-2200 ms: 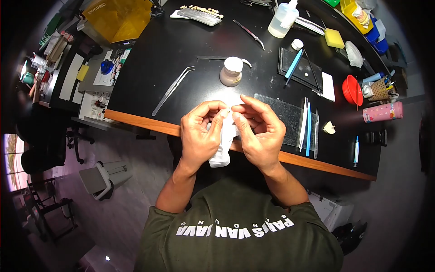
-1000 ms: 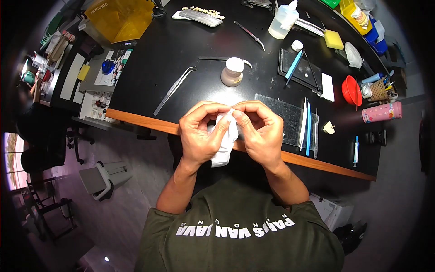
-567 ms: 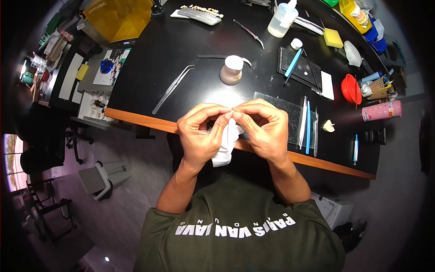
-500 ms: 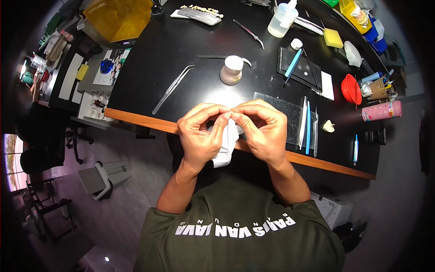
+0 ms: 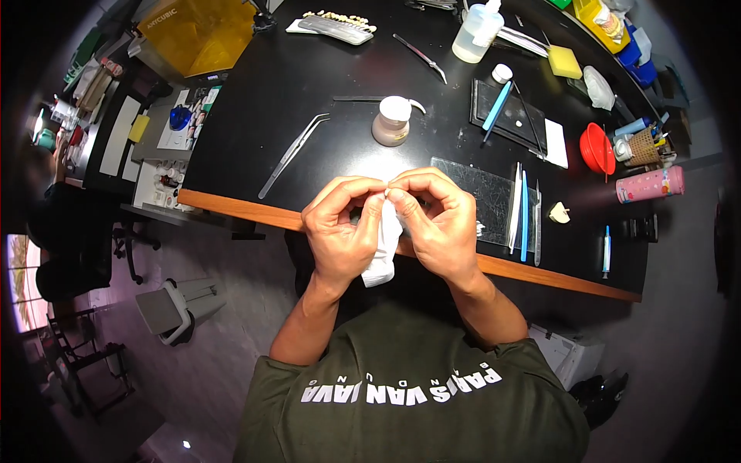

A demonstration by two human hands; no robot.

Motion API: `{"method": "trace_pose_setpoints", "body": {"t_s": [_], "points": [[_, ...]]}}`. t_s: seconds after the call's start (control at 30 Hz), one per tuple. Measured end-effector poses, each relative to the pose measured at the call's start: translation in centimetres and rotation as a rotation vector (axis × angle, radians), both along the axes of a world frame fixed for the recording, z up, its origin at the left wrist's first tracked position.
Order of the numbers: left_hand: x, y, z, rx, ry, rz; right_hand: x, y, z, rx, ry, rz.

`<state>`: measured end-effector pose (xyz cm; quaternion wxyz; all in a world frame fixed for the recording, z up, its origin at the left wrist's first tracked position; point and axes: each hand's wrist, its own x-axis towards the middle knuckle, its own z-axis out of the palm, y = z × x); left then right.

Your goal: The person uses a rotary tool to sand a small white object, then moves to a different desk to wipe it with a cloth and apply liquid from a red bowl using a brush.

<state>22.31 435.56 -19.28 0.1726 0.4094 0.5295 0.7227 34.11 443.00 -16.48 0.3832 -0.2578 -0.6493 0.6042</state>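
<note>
My left hand (image 5: 343, 228) and my right hand (image 5: 437, 220) meet over the table's front edge, thumbs and index fingers pinched together tip to tip. Something tiny and pale seems to sit between the fingertips, too small to name. A crumpled white tissue (image 5: 381, 266) hangs down between the palms, along the left hand's thumb side; its upper end is hidden by the fingers. Just beyond the hands stands a small jar with a white lid (image 5: 392, 123). A clear glass slab (image 5: 482, 185) lies partly behind my right hand.
Tweezers (image 5: 291, 158) lie to the left. On the right are a blue-handled tool (image 5: 524, 216), a pale plaster-like piece (image 5: 559, 213), a red bowl (image 5: 597, 148) and a pink bottle (image 5: 650, 185). A clear squeeze bottle (image 5: 475, 35) and a tooth shade guide (image 5: 336, 28) stand farther back.
My right hand has shifted slightly left, and both hands' fingertips have turned a little while staying pinched together. The table items sit as before, apart from a slight camera shift.
</note>
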Motion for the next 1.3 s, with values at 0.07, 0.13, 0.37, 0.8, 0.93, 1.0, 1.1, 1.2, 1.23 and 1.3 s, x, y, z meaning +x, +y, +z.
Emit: {"method": "trace_pose_setpoints", "body": {"t_s": [0.07,0.13,0.37,0.8,0.93,1.0,1.1,1.2,1.23,1.3], "points": [[0.2,-0.1,0.6,0.001,0.023,0.023,-0.1,0.1,0.2,0.036,-0.01,-0.023],[-0.1,-0.2,0.3,0.023,0.214,0.058,0.0,0.2,0.4,0.069,-0.038,-0.035],[0.6,-0.4,0.5,0.021,0.199,0.14,0.3,0.5,-0.1,-0.084,0.028,0.052],[0.8,1.0,1.6,-0.137,0.254,0.195,-1.2,0.3,-0.2,-0.137,0.144,-0.036],[0.1,1.4,1.7,-0.042,0.236,0.164,-1.4,0.5,0.1,-0.118,0.127,-0.063],[-0.3,1.3,2.3,-0.034,0.34,0.203,-1.5,0.5,-0.2,-0.138,0.125,-0.063],[-1.6,1.1,2.6,-0.014,0.545,0.166,-1.6,0.4,0.0,-0.17,0.099,-0.063],[-2.1,1.2,2.6,0.003,0.58,0.153,-1.7,0.6,-0.5,-0.128,0.108,-0.066],[-2.1,1.3,2.4,0.003,0.565,0.158,-1.9,0.7,-1.0,-0.112,0.116,-0.075],[-1.9,1.4,2.5,0.001,0.544,0.174,-2.0,1.0,-1.1,-0.044,0.119,-0.074]]}}
